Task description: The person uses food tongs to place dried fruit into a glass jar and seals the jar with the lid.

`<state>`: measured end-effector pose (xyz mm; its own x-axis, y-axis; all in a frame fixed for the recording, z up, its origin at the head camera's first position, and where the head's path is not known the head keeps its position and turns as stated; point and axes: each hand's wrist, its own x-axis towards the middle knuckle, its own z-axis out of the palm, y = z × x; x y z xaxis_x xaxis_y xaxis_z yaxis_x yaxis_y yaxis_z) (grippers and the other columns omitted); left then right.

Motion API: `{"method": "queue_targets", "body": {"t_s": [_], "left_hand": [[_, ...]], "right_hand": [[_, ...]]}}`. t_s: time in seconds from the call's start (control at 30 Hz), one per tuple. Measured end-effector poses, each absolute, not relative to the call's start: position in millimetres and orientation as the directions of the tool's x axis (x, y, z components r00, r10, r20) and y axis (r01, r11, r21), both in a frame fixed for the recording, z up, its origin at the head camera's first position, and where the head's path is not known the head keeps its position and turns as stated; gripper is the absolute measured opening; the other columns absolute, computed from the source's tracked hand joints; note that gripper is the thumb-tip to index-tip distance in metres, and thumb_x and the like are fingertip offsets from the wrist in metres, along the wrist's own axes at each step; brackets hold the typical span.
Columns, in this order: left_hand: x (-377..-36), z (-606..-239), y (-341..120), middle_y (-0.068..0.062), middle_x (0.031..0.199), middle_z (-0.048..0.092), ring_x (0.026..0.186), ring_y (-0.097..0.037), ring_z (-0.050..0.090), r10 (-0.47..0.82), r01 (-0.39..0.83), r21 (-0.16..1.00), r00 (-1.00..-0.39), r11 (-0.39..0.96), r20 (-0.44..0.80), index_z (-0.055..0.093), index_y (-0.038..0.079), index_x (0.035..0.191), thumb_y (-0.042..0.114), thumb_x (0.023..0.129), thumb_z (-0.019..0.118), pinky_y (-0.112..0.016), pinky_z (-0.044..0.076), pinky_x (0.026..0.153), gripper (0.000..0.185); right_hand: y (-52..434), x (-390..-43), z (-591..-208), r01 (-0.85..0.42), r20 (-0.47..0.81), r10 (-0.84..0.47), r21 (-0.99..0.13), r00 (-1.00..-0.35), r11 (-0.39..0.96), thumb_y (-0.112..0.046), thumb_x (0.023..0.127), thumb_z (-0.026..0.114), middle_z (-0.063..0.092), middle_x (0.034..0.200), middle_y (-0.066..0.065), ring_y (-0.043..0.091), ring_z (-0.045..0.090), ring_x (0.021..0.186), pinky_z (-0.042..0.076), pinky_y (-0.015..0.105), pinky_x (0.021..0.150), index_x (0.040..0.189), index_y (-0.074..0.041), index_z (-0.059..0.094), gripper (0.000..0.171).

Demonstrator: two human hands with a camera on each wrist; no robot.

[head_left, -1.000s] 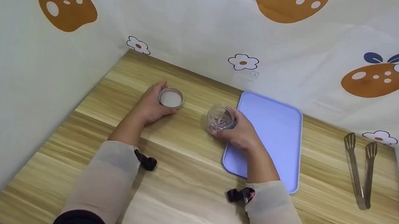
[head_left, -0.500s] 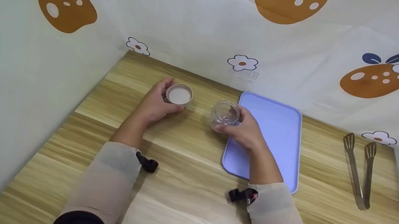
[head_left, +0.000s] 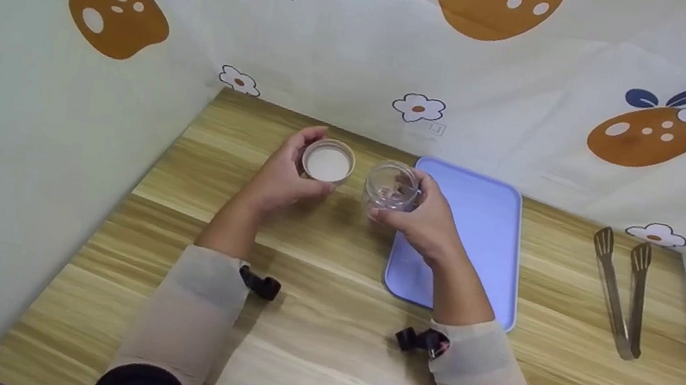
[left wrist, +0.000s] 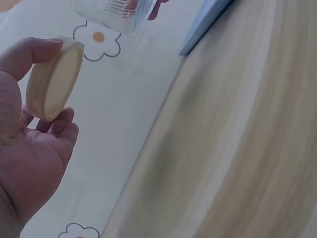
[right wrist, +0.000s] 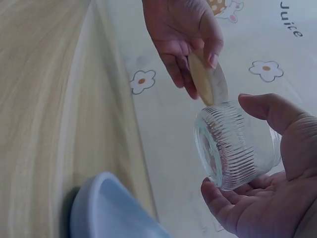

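Observation:
My left hand [head_left: 286,176] grips a round lid [head_left: 328,161] by its edge, thumb on one side and fingers on the other. The pale inner face of the lid shows in the head view. A clear ribbed glass jar [right wrist: 237,144] is held in my right hand [head_left: 430,222], thumb and fingers around its side. Its mouth faces up toward the head camera, with no lid on it. Lid and jar are side by side, a small gap between them in the head view. Both are above the table, as the wrist views show.
A light blue tray [head_left: 487,244] lies on the wooden table [head_left: 302,353], partly under my right forearm. Metal tongs [head_left: 615,294] with slotted ends lie spread at the right. A patterned cloth [head_left: 339,45] hangs behind the table.
My left hand has carried the lid right and away from me, toward the jar. My right hand has raised the jar slightly farther back. The gap between them has narrowed.

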<state>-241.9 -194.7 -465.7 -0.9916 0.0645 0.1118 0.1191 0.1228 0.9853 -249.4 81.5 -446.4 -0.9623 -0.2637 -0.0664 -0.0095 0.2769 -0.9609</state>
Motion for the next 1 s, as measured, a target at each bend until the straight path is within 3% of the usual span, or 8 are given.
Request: {"method": "queue_targets", "body": {"t_s": [0.13, 0.43, 0.7, 0.83, 1.0], "left_hand": [[-238.3, -458.5, -189.9, -0.004, 0.162, 0.049, 0.15, -0.019, 0.047, 0.066, 0.165, 0.983, -0.985, 0.074, 0.16, 0.043, 0.017, 0.159, 0.003, 0.073, 0.093, -0.041, 0.031, 0.133, 0.101], [-233.1, -452.2, -183.9, -0.016, 0.154, 0.054, 0.14, -0.024, 0.054, 0.094, 0.267, 0.944, -0.953, -0.197, 0.289, 0.038, 0.008, 0.145, -0.01, 0.072, 0.088, -0.032, 0.041, 0.124, 0.09], [-228.0, -447.0, -180.5, -0.02, 0.156, 0.052, 0.133, -0.023, 0.057, 0.126, 0.305, 0.899, -0.925, -0.314, 0.358, 0.043, 0.008, 0.144, -0.009, 0.076, 0.082, -0.027, 0.052, 0.11, 0.08], [-225.5, -443.5, -178.7, -0.018, 0.159, 0.051, 0.132, -0.023, 0.056, 0.129, 0.315, 0.893, -0.92, -0.322, 0.371, 0.047, 0.008, 0.149, -0.007, 0.08, 0.08, -0.027, 0.055, 0.106, 0.078], [-222.8, -441.0, -175.5, -0.016, 0.164, 0.046, 0.139, -0.024, 0.052, 0.174, 0.284, 0.903, -0.92, -0.324, 0.352, 0.042, 0.008, 0.159, -0.005, 0.084, 0.076, -0.027, 0.056, 0.107, 0.084]], "right_hand": [[80.9, -243.1, -439.7, -0.063, 0.002, -0.269, -0.974, -0.963, 0.219, -0.006, 0.071, 0.093, 0.061, 0.142, 0.017, 0.028, 0.057, 0.131, 0.047, 0.041, 0.115, 0.151, -0.003, 0.049, 0.091], [78.9, -229.0, -424.2, -0.115, 0.052, -0.269, -0.968, -0.962, 0.225, -0.013, 0.074, 0.094, 0.059, 0.139, 0.016, 0.027, 0.064, 0.12, 0.058, 0.035, 0.098, 0.151, -0.006, 0.048, 0.09], [76.9, -222.1, -418.6, -0.152, 0.078, -0.248, -0.942, -0.966, 0.298, -0.022, 0.072, 0.096, 0.052, 0.15, 0.013, 0.028, 0.055, 0.133, 0.047, 0.046, 0.117, 0.152, -0.009, 0.051, 0.093], [76.1, -220.3, -418.4, -0.176, 0.089, -0.243, -0.915, -0.966, 0.362, -0.028, 0.07, 0.098, 0.052, 0.152, 0.013, 0.027, 0.05, 0.137, 0.042, 0.048, 0.12, 0.152, -0.011, 0.052, 0.096], [74.0, -215.9, -416.9, -0.179, 0.083, -0.261, -0.912, -0.962, 0.368, -0.029, 0.07, 0.098, 0.055, 0.149, 0.009, 0.026, 0.051, 0.135, 0.045, 0.048, 0.117, 0.153, -0.015, 0.052, 0.096]]}}
